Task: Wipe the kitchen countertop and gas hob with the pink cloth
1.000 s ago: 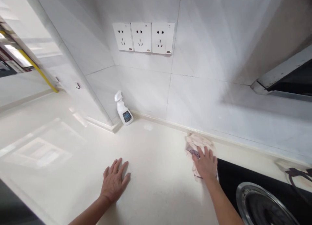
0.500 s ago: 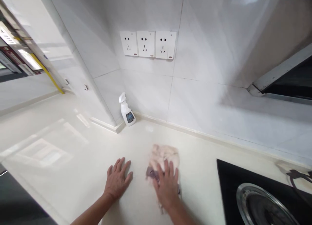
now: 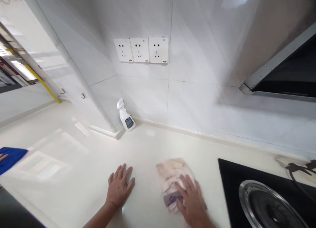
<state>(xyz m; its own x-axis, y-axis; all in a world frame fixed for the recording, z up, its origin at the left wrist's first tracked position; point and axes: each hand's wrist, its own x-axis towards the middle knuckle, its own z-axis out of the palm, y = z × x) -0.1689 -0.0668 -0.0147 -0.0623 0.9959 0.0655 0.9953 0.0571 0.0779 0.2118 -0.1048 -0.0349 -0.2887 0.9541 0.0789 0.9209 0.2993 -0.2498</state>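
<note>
Pink cloth [image 3: 171, 173] lies under spread right hand [image 3: 194, 200], spray bottle [image 3: 126, 117] near tiled wall [image 3: 195, 102], splayed left hand [image 3: 119, 187] on cream counter [image 3: 143, 155].

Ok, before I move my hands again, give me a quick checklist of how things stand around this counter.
1. Right hand on the pale cloth: ok, fingers spread over its near part.
2. Left hand apart from the cloth: ok, it rests on the counter to the cloth's left.
3. Spray bottle out of the way: ok, standing in the wall corner beyond both hands.
4. Pale cloth off the black cooktop: ok, counter shows between them.
5. No one else's hand on the counter: not ok, another person's fingers are on a blue cloth at the left edge.
6. Cooktop switched off: cannot tell, no controls in view.
</note>
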